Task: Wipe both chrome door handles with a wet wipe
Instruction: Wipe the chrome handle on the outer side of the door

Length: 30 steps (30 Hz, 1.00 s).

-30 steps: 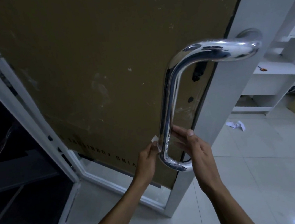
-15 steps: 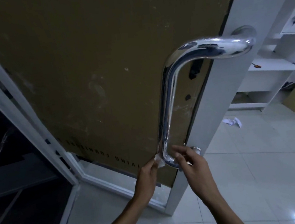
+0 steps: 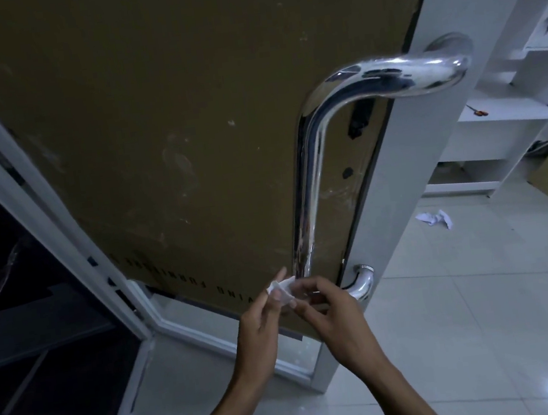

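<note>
The left hand (image 3: 258, 326) pinches the white wipe (image 3: 281, 289) just left of the handle (image 3: 307, 182)'s lower bend, and the right hand (image 3: 334, 313) pinches its other end. Half a second ago the wipe sat wrapped around that bend; now it is pulled clear.

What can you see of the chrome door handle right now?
The chrome door handle is a polished, mirror-bright tube, bent at the top to its mount on the white door edge, running down the brown panel and curving back in below. The left hand and right hand pinch the wet wipe at its lower bend.
</note>
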### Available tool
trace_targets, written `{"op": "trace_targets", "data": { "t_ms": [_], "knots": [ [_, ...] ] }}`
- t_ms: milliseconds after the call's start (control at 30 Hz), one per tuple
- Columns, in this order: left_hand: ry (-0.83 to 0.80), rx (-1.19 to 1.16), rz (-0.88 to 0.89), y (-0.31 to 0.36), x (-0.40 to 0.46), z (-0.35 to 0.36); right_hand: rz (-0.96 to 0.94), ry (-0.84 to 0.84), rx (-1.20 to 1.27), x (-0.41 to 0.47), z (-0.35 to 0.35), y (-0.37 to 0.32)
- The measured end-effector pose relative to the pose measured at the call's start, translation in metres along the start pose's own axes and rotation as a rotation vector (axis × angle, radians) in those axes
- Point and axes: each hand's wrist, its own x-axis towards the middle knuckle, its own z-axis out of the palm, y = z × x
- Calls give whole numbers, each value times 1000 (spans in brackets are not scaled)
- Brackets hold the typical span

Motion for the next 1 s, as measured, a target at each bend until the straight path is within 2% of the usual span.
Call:
{"op": "trace_targets", "data": {
  "t_ms": [300, 367, 567, 733, 800, 933, 1000],
  "knots": [
    [-237, -80, -27, 7, -9, 1, -64, 14, 143, -7, -4, 4],
    [-229, -91, -23, 8, -8, 1, -46, 57, 202, -10, -9, 7],
    [-116, -98, -6, 7, 5, -6, 138, 350, 447, -6, -24, 19],
    [-50, -103, 6, 14, 18, -11, 84, 500, 354, 8, -27, 15],
    [-59, -91, 10, 18, 23, -11, 50, 483, 261, 16, -19, 8],
    [-112, -92, 29, 28, 27, -9, -100, 347, 152, 18, 14, -5],
    [-132, -73, 52, 32, 28, -8, -159, 358, 124, 17, 28, -3]
  ]
}}
